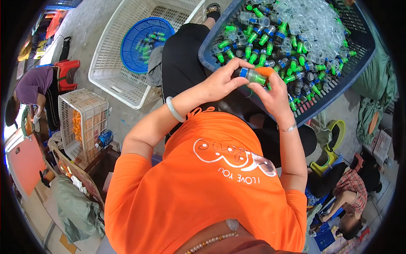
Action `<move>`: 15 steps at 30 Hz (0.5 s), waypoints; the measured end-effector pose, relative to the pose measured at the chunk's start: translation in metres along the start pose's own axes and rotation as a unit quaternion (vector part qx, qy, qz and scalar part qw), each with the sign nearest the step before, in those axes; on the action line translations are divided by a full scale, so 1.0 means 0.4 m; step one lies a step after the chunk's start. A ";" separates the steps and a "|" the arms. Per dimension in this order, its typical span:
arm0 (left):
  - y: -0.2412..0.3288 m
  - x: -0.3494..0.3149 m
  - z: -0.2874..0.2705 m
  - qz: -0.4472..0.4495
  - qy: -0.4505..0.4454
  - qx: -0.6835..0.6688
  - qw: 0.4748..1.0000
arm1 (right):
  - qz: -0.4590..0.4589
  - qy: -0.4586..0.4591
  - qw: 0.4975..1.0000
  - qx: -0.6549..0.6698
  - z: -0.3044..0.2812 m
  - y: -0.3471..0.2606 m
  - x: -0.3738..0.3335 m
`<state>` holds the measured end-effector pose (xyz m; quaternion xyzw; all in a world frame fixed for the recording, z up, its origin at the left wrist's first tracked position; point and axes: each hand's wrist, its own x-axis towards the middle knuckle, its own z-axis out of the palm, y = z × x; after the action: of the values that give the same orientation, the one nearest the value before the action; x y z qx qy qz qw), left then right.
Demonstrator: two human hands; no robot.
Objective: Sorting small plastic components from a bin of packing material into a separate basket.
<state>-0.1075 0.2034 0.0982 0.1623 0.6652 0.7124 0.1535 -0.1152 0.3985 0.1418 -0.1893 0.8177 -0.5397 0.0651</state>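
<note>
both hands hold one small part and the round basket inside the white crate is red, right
The head view shows the round basket is blue, not red, inside the white crate; the left hand and right hand do hold one small part.

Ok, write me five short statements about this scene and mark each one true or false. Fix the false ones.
1. The left hand and the right hand both hold one blue-banded piece. True.
2. The round blue basket stands outside the white crate. False: it sits inside that crate.
3. A pale bangle circles the left wrist. True.
4. The large dark blue crate contains only green-tipped pieces. False: clear pieces are heaped in it too.
5. The wearer's shirt is green. False: it is orange.
</note>
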 end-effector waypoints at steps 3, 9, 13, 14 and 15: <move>0.028 -0.002 -0.004 0.094 0.011 0.111 0.989 | 0.041 -0.068 0.997 0.016 -0.017 0.034 0.003; 0.037 -0.040 -0.035 0.063 0.040 0.186 0.980 | 0.305 -0.161 0.913 0.217 0.021 0.027 0.037; 0.020 -0.049 -0.190 0.140 0.236 0.379 0.884 | -0.086 -0.009 0.966 -0.245 0.060 0.032 0.133; 0.021 -0.052 -0.238 0.093 0.304 0.435 0.842 | -0.143 0.042 0.925 -0.350 0.058 0.062 0.169; 0.022 -0.051 -0.270 0.044 0.372 0.488 0.788 | -0.200 0.090 0.867 -0.447 0.060 0.087 0.202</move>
<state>-0.1362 0.0971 0.0996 -0.0327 0.9222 0.3040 -0.2368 -0.1902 0.3594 0.1082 -0.3077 0.9186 -0.1327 -0.2097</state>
